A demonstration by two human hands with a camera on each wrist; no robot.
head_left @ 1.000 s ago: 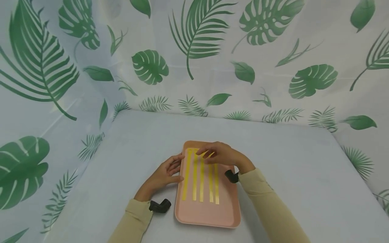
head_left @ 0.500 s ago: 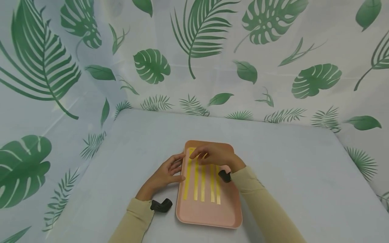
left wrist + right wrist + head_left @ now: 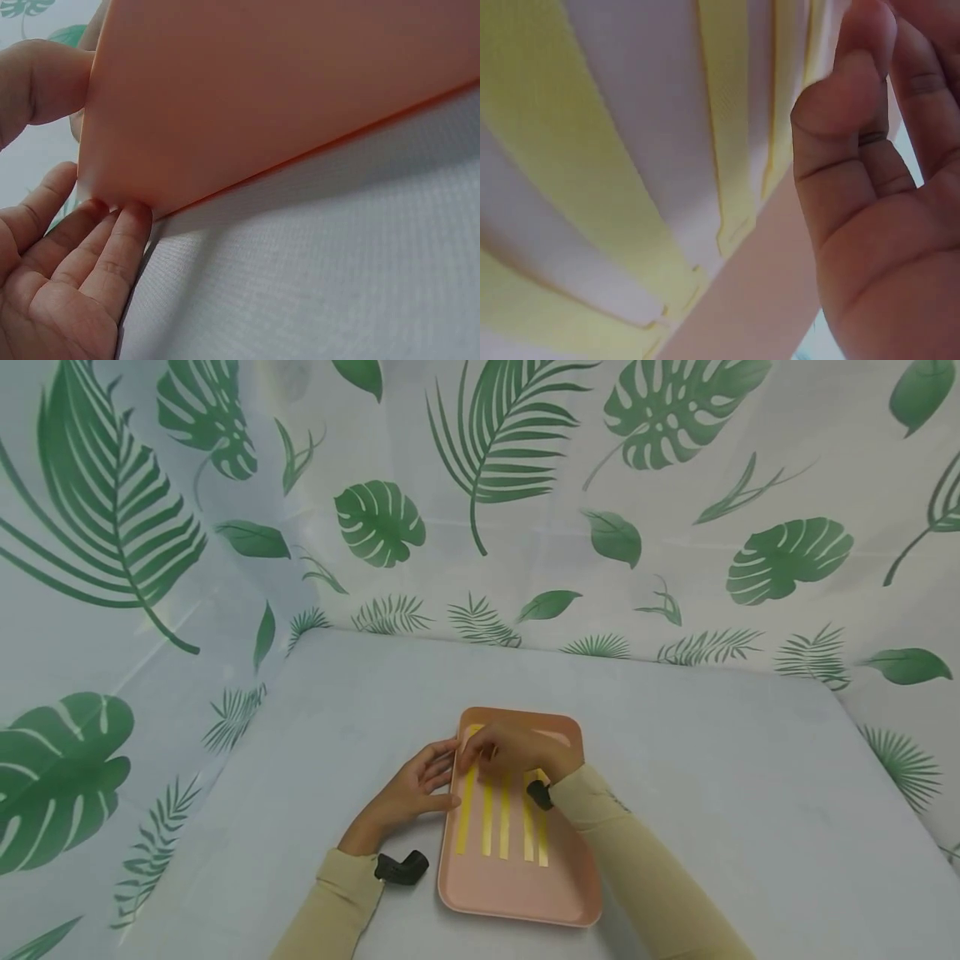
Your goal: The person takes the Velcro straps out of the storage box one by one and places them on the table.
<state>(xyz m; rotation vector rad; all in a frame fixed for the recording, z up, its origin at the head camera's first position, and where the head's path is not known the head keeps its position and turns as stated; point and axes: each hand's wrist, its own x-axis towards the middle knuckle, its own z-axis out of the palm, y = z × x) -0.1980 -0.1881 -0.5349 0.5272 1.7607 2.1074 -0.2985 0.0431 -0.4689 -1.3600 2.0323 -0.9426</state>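
A pink tray (image 3: 525, 893) lies on the table, several yellow strips (image 3: 504, 835) running lengthwise inside it. Their ends look stitched to a pale sheet (image 3: 652, 97) in the right wrist view. My left hand (image 3: 405, 789) rests at the tray's left side, thumb at the rim and fingertips (image 3: 131, 225) against the outer wall. Over the strips is my right hand (image 3: 513, 752), its fingers bent downward and the fingertips close to the leftmost strip (image 3: 464, 822). Thumb and forefinger overlap in the right wrist view, with nothing showing between them. The right hand covers the strips' upper parts.
The tray stands on a pale cloth-covered table (image 3: 712, 793). A white curtain with green leaf prints (image 3: 540, 527) rises behind and at the left. Black wrist devices (image 3: 402, 867) sit at both cuffs.
My right hand has moved left and slightly nearer across the strips, its fingers lowering toward the leftmost one. My left hand stays at the tray's side. The head view has shifted slightly.
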